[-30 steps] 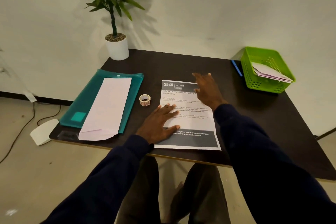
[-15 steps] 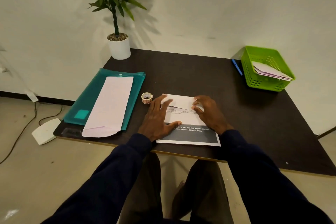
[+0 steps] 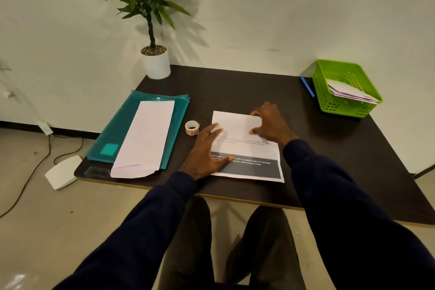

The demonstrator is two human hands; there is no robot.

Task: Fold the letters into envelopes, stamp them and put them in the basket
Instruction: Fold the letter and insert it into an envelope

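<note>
A printed letter (image 3: 244, 148) lies near the front edge of the dark table (image 3: 235, 89), its top third folded down so the blank back faces up. My left hand (image 3: 204, 150) lies flat on the letter's left side and holds it down. My right hand (image 3: 270, 122) rests with spread fingertips on the right end of the folded flap. A pale pink envelope (image 3: 146, 139) lies on a teal folder (image 3: 122, 129) to the left, flap towards me. A small roll of stamps (image 3: 191, 127) stands between folder and letter. The green basket (image 3: 329, 99) sits at the far right corner.
Several envelopes (image 3: 350, 93) lie in the basket. A blue pen (image 3: 307, 87) lies just left of it. A potted plant (image 3: 156, 62) stands at the table's far left corner. On the floor to the left are a white device (image 3: 62, 172) and cables.
My right hand took the letter's far edge and brought it towards me, folding the top third over. The flap now lies flat. My left hand stayed pressing the left side.
</note>
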